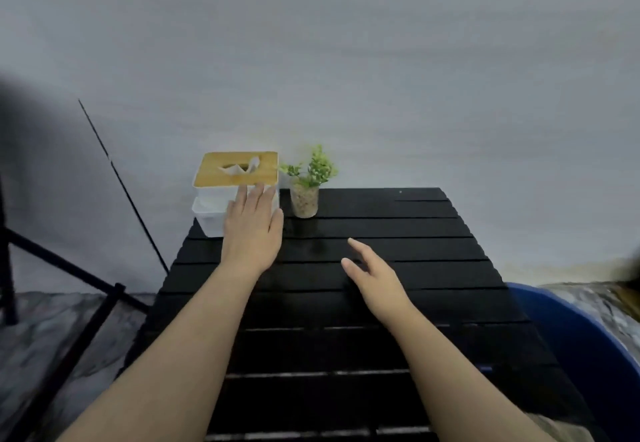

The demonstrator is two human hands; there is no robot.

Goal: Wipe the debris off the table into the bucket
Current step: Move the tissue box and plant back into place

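both bare forearms reach forward from the bottom of the view. the left hand [252,230] lies flat and palm down, fingers together and stretched ahead – nothing in its grasp. the right hand [372,273] is turned on its edge, fingers loosely extended, thumb apart from them – spread and holding nothing.

A single wide-angle view is given, taken from head height and aimed forward and downward. The dark slatted surface [381,268] is seen from its near edge, running away toward a pale wall [346,61] at the back. Both forearms are seen entering from the bottom edge, so the camera is placed close above them. The surface's far end is kept near the frame's middle. Straight lines are bent at the borders by the lens. No second view is supplied.
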